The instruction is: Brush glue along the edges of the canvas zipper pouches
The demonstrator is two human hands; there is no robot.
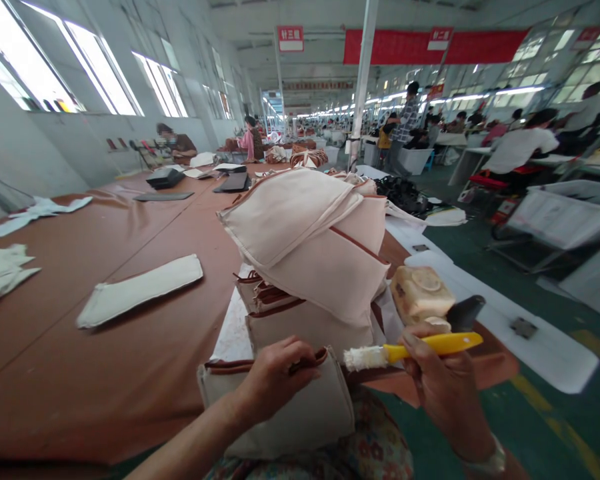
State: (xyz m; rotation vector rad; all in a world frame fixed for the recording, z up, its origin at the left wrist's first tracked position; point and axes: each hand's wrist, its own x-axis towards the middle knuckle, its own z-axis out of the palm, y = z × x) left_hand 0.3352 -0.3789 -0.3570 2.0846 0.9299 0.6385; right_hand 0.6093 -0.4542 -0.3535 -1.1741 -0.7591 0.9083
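My left hand (pixel 280 377) is closed on the top edge of a cream bag panel (pixel 285 427) with brown edging, which rests at the table's front edge above my lap. In my right hand (pixel 437 373) is a glue brush (pixel 400 350) with a yellow handle; its whitish, caked bristles point left, a little to the right of the panel's upper corner. Just behind that hand stands a stained, yellowish plastic container (pixel 423 293). Beyond my left hand, a stack of similar cream panels (pixel 305 233) is heaped up, partly fanned over brown-edged pieces.
A padded cream strip (pixel 140 290) lies on the brown-covered table (pixel 145 233). Dark flat pieces (pixel 233 182) lie farther back. White boards (pixel 510 320) run along the right edge. A white bin cart (pixel 565 217) stands on the green floor; several people work in the background.
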